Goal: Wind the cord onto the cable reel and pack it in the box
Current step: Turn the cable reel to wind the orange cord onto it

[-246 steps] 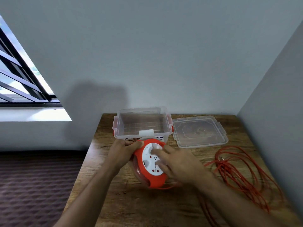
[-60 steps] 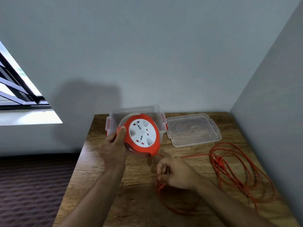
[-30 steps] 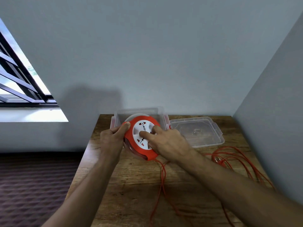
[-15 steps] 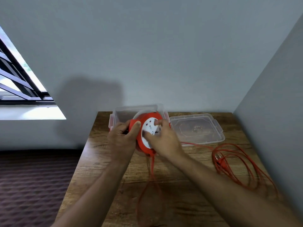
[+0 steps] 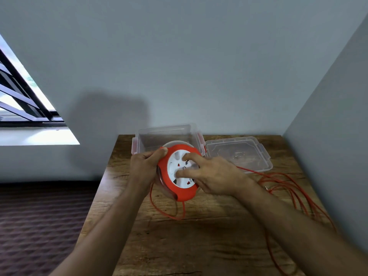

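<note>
Two Hands on Reel, Cord Mostly Unwound

Held upright above brown wooden table (image 5: 199,246): round orange-and-white plastic cable reel (image 5: 180,172), face toward camera, just before clear plastic box (image 5: 167,134). Clamped on left rim by left hand (image 5: 144,168); right hand (image 5: 215,176) fingertips spread, pressing white face. Trailed down and rightward into loose heap: thin orange cord (image 5: 288,188).
</note>
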